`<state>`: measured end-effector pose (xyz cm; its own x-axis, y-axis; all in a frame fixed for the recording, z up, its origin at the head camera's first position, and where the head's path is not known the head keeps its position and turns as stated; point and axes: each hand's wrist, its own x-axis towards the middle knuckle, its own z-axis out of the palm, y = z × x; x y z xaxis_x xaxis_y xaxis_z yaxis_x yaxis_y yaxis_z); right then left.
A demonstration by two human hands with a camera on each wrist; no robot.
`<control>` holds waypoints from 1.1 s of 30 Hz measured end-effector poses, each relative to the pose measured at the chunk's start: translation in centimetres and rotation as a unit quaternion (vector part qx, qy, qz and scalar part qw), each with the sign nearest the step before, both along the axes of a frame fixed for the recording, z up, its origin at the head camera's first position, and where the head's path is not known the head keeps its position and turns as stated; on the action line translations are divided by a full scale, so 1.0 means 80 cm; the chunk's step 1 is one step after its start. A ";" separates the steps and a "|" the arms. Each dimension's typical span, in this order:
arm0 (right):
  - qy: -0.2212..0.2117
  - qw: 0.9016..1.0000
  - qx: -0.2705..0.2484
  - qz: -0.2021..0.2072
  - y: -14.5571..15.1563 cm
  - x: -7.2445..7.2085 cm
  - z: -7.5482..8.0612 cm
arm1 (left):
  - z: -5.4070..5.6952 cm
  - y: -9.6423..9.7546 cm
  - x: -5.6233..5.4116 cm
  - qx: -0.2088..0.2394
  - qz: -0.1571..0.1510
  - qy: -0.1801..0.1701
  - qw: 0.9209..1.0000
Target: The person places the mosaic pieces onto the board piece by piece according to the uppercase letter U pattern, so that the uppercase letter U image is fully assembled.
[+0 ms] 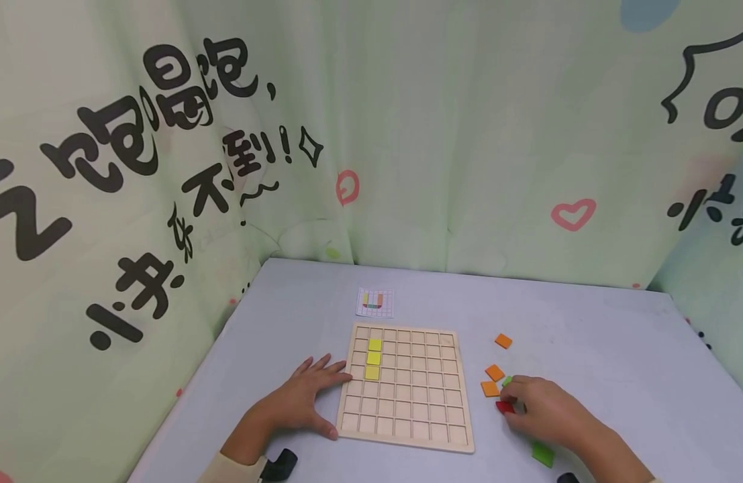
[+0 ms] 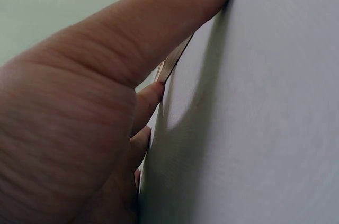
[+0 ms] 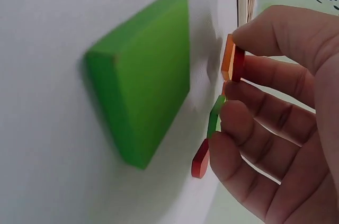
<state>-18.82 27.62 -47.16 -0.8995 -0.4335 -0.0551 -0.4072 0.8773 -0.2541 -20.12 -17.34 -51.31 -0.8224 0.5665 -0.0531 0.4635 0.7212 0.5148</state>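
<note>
A light wooden grid board [image 1: 416,392] lies on the table, with three yellow tiles [image 1: 374,358] in a column near its upper left. My left hand [image 1: 301,399] rests at the board's left side, fingers spread; its index fingertip touches the edge and its thumb lies by the near left corner. To the right of the board, my right hand [image 1: 543,409] pinches a red tile [image 3: 239,65] between thumb and fingers. Beside those fingers are an orange tile [image 3: 228,57], a green tile [image 3: 214,118] and another red tile [image 3: 200,159], which the hand hides in the head view.
A small card [image 1: 374,303] with a coloured U-shaped pattern lies beyond the board. Orange tiles [image 1: 503,341] are scattered to the board's right. One green tile [image 1: 543,454] lies near the right wrist. A printed curtain [image 1: 468,147] hangs behind the table [image 1: 576,322].
</note>
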 end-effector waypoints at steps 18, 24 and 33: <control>0.092 0.991 -0.057 0.080 -0.047 -0.004 0.000 | 0.002 0.002 -0.001 -0.001 -0.005 0.006 1.000; 0.072 0.990 -0.071 0.094 -0.064 -0.005 -0.001 | 0.001 0.001 -0.001 -0.004 0.004 -0.007 1.000; 0.068 0.989 -0.074 0.111 -0.096 -0.008 0.000 | -0.002 -0.001 0.000 -0.005 -0.001 0.000 1.000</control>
<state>-19.45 19.94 -47.13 -0.7762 -0.6151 0.1384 -0.6245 0.7200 -0.3027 -20.13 -17.39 -51.49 -0.8217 0.5667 -0.0596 0.4641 0.7262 0.5072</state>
